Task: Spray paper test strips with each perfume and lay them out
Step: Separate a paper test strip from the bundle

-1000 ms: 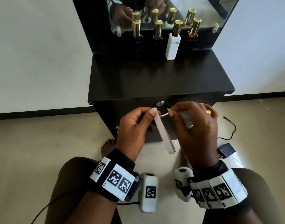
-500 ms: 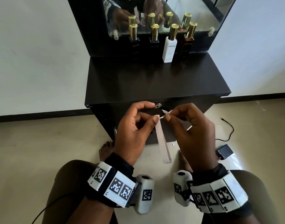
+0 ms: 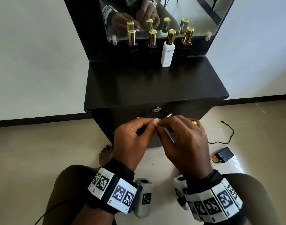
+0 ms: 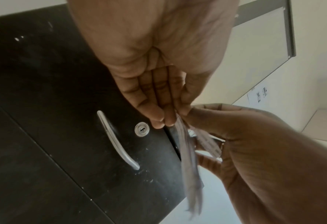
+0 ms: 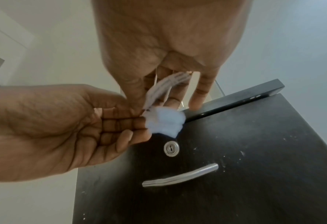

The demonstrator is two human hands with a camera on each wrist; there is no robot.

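Cabinet top (image 3: 155, 88) bare in front; bottles (image 3: 167, 52) line rear.

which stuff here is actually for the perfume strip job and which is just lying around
For the job:
- paper test strips, pinched between left hand and right hand
- four perfume bottles at the back of the dark cabinet top

Lying about:
- black adapter on the floor
- black cable

Left hand (image 3: 130, 140) and right hand (image 3: 186, 143) fingertip-to-fingertip, pinching
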